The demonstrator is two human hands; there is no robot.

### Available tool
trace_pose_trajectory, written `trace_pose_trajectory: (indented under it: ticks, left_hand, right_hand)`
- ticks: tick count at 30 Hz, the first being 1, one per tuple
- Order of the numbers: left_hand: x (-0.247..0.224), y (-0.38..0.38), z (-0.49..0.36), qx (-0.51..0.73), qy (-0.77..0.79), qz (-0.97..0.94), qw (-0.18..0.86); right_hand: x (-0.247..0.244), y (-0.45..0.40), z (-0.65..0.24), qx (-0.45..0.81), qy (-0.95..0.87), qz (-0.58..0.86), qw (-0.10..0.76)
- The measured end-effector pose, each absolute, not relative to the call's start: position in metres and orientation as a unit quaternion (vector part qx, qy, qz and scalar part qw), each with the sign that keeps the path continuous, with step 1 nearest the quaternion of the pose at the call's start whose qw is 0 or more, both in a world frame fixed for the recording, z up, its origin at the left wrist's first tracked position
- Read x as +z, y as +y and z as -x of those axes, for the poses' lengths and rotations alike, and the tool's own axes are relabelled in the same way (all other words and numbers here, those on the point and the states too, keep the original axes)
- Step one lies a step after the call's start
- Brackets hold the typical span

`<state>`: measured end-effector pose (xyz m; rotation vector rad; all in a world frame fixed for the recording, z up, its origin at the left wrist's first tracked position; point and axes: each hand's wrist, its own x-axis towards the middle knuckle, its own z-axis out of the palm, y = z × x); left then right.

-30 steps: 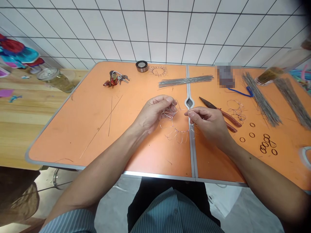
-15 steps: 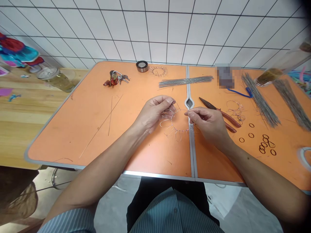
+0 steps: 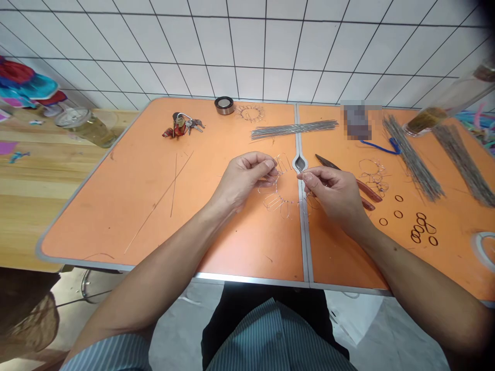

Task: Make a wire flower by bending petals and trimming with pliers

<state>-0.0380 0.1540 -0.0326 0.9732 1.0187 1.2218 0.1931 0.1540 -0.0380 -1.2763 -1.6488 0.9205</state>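
Between my hands hangs a thin wire ring with several looped petals around it, held just over the orange table. My left hand pinches its left side between thumb and forefinger, the other fingers curled behind. On the opposite side, my right hand is closed with thumb and forefinger together at the wire; exactly which strand they grip is too fine to make out. Partly under my right hand lie pliers with red-brown handles. Beyond my hands rests a bundle of straight wires.
Keys, a tape roll and another looped wire ring lie along the back. At right are wire bundles, small dark rings, bent wire pieces and a clear jar. Loose wires lie at left.
The wire ring has turned slightly in my fingers, and a loop now stands up at its top. My right hand has shifted a little to the right; the view has moved slightly.
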Motion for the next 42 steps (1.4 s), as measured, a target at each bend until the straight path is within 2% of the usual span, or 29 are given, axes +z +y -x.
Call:
trace_pose_trajectory:
  ticks: [9,19,23,33,42]
  left_hand:
    - [-0.0284,0.1527,0.037,0.54,0.427,-0.437,0.579]
    - [-0.0306,0.1532,0.0375,0.555,0.414,-0.508,0.513]
    - [-0.0283,0.1512,0.0372,0.547,0.423,-0.501,0.521]
    - [-0.0269,0.15,0.0344,0.523,0.425,-0.408,0.615]
    - [-0.0271,0.1494,0.0342,0.544,0.438,-0.412,0.586]
  right_hand:
    - [-0.038,0.1541,-0.1927,0.377,-0.649,0.514,0.414]
    - [-0.0379,0.1535,-0.1929,0.369,-0.658,0.508,0.416]
    - [-0.037,0.1533,-0.1927,0.372,-0.654,0.509,0.418]
    - [-0.036,0.1518,-0.1898,0.399,-0.607,0.504,0.466]
    - [-0.0424,0.1513,-0.1861,0.466,-0.601,0.473,0.445]
